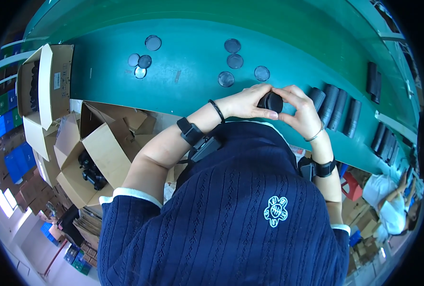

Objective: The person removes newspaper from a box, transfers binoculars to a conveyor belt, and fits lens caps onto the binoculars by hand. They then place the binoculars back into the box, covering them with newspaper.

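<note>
At the near edge of the green table (183, 90), both my hands grip a short black cylinder (272, 103), perhaps a small stack of round caps. My left hand (250, 101) holds it from the left, thumb below and fingers above. From the other side, my right hand (303, 113) curls over it with the fingers at its top edge. Just beyond lie loose dark round discs that look like caps, among them one disc (262, 73) and another disc (226, 79). Long black ribbed rolls (336, 107), seemingly stacked discs, lie right of my right hand.
More discs (145, 61) are spread at the table's left. An open cardboard box (59, 86) stands at its left end, and another box (104, 148) with black items sits below the edge. More black rolls (385, 143) lie far right, near a person in light clothing (392, 209).
</note>
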Tool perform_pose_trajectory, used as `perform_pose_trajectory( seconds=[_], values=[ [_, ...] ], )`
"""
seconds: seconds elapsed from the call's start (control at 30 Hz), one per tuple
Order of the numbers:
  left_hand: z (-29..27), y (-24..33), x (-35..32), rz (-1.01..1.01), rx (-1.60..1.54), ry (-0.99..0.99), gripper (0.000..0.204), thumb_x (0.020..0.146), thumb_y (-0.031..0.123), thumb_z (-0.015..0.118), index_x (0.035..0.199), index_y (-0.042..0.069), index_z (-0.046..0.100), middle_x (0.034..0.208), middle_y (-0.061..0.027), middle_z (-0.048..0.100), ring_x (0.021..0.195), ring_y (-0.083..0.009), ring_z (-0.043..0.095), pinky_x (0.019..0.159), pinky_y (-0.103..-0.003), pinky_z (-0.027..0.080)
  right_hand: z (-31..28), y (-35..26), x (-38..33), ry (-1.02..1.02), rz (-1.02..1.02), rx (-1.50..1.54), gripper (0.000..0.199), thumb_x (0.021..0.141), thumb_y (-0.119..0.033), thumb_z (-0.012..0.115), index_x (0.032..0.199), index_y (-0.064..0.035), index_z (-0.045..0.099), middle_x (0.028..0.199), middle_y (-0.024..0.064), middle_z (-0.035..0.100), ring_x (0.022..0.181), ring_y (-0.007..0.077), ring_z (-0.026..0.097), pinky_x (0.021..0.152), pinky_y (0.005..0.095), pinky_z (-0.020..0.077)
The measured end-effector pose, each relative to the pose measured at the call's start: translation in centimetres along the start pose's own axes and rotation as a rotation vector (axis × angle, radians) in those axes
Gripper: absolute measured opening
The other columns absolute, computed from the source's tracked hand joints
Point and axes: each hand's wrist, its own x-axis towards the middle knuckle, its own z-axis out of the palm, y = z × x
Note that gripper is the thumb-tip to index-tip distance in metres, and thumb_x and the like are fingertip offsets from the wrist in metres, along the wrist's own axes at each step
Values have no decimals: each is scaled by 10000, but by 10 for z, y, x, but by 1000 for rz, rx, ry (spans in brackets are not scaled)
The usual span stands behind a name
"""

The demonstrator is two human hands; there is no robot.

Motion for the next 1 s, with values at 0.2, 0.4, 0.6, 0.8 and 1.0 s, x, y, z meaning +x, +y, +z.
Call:
perform_pose_trajectory(
  seconds=[0.2, 0.4, 0.6, 0.8, 1.0],
  values=[
    [3, -5, -1, 90, 7, 46, 717, 788, 525, 709, 1206, 0, 456, 1062, -163, 507, 1013, -283, 531, 864, -378, 443, 2, -4, -1, 64, -98, -93, 610, 581, 4, 777, 1167, -35, 612, 1122, 131, 600, 1055, 313, 569, 887, 374, 492],
    [2, 1, -1, 7, 7, 10, 631, 846, 495, 659, 1188, 1, 463, 1051, -157, 509, 989, -274, 533, 848, -369, 443, 7, -2, -1, 69, -106, -107, 566, 575, -11, 781, 1122, -28, 634, 1114, 123, 603, 1042, 311, 571, 881, 379, 492],
    [3, -2, 0, 45, 13, 23, 587, 861, 471, 647, 1169, 3, 473, 1036, -161, 519, 966, -275, 537, 817, -359, 439, 10, -5, -2, 94, -86, -129, 564, 570, -10, 784, 1115, -13, 640, 1097, 124, 601, 1013, 306, 573, 854, 381, 497],
    [4, 1, -1, 44, 26, 30, 568, 861, 457, 650, 1160, 4, 481, 1044, -164, 526, 971, -277, 539, 824, -358, 437, 8, -11, -1, 66, -62, -174, 553, 574, 1, 781, 1110, -3, 644, 1080, 127, 597, 1003, 305, 575, 850, 377, 499],
    [3, -1, -1, 54, 22, 41, 562, 860, 449, 655, 1167, 11, 480, 1029, -154, 524, 953, -261, 544, 796, -355, 444, 7, -12, 0, 78, -40, -104, 547, 574, 4, 783, 1105, -13, 653, 1083, 127, 600, 1001, 301, 580, 860, 368, 500]
  ],
)
